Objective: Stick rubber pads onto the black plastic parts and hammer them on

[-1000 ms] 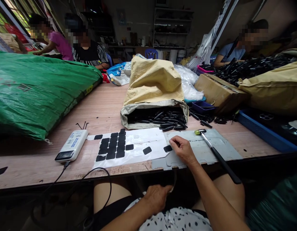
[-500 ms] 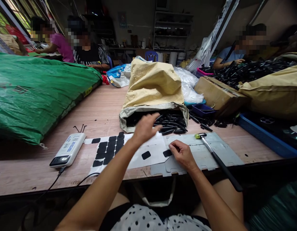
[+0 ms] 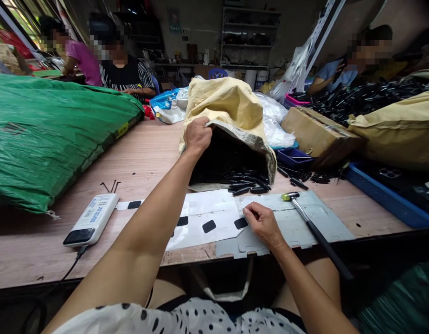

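Note:
My left hand grips the upper rim of a yellow woven sack and holds its mouth raised. Inside the sack and spilling from its mouth lie many slim black pieces. My right hand rests low over a grey sheet, thumb and fingers pinched together; whatever may be between them is hidden. Just left of its fingertips is a black rounded square on a white sheet. Another black rounded square lies farther left, and my left forearm covers others.
Right of my right hand lies a hammer, its black handle past the table edge. A white power bank with a cable is at left. A green sack, a cardboard box and a blue tray flank the table. Other people sit beyond.
My left hand has moved up and away from me, from over the sack's opening to its rim, and has lifted the rim. My right hand stays in place.

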Tool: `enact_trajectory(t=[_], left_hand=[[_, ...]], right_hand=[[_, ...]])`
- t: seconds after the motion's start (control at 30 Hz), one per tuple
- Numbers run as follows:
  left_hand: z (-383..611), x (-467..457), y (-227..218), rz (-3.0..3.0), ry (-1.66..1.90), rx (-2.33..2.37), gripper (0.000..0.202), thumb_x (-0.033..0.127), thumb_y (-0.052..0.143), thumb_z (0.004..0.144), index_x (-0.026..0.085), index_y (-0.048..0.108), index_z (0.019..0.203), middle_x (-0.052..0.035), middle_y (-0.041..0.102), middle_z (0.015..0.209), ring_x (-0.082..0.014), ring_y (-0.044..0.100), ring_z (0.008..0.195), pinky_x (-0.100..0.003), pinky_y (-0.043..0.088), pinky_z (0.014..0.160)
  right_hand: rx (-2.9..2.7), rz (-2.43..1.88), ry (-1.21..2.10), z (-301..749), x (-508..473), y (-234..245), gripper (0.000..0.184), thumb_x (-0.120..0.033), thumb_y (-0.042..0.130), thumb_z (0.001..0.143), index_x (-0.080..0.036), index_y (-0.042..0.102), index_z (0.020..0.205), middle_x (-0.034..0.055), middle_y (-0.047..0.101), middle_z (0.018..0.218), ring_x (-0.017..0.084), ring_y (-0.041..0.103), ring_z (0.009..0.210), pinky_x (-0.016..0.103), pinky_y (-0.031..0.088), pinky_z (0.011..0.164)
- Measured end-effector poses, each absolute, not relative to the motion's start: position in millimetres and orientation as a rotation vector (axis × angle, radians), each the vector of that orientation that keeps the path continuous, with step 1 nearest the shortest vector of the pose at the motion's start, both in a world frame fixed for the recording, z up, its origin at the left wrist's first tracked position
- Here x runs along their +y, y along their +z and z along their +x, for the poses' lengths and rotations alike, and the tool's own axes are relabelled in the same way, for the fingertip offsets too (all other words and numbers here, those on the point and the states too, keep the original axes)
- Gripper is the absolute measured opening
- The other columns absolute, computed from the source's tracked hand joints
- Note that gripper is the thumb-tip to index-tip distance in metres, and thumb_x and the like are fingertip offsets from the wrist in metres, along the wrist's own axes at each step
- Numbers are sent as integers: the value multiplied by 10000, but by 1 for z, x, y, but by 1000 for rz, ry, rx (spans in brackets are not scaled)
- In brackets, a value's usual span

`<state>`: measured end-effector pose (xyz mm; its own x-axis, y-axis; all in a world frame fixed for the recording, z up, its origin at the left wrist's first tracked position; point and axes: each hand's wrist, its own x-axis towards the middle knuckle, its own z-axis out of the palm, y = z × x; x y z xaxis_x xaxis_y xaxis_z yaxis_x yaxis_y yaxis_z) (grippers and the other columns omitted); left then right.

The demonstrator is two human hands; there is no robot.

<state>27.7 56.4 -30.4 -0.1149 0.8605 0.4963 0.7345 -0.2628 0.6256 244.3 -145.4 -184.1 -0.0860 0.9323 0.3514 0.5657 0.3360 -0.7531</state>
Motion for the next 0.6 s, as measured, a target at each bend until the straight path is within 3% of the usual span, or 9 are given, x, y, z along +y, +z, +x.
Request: enact_trajectory(t=[0.23, 0.4, 0.5, 0.6], left_hand=[[17, 44, -22, 2053, 1539, 1537, 281, 204, 447, 907, 91, 704, 891, 2, 616, 823, -182, 626, 892, -304, 437, 826], [15, 32, -35, 2018, 1427, 1540, 214, 221, 587, 853, 125, 734, 975, -21, 692, 900, -197, 625, 898, -313, 465, 846], [7, 18, -52, 2010, 1296, 1698, 369, 252, 701, 791, 184, 714, 1154, -48, 703, 1056, -253, 609, 1027, -372, 459, 933], [-6, -3, -77, 2041, 1268, 2011, 679, 347, 811, 703, 271, 609, 1347, -77, 609, 1288, -347, 501, 1239, -473, 389, 1062]], right_hand=[[-1739, -1337, 559, 244, -145, -186, 257, -339, 555, 941, -200, 606, 730, 12, 591, 691, 150, 528, 645, 277, 413, 631], [-1742, -1333, 573, 245, -146, -185, 263, -352, 554, 942, -200, 618, 738, 17, 603, 702, 159, 550, 664, 280, 429, 648], [-1744, -1327, 575, 245, -146, -184, 264, -351, 551, 945, -202, 618, 739, 17, 603, 700, 159, 549, 664, 282, 429, 651], [-1747, -1322, 571, 244, -146, -184, 263, -348, 547, 948, -204, 616, 739, 17, 605, 698, 159, 547, 662, 283, 428, 650]])
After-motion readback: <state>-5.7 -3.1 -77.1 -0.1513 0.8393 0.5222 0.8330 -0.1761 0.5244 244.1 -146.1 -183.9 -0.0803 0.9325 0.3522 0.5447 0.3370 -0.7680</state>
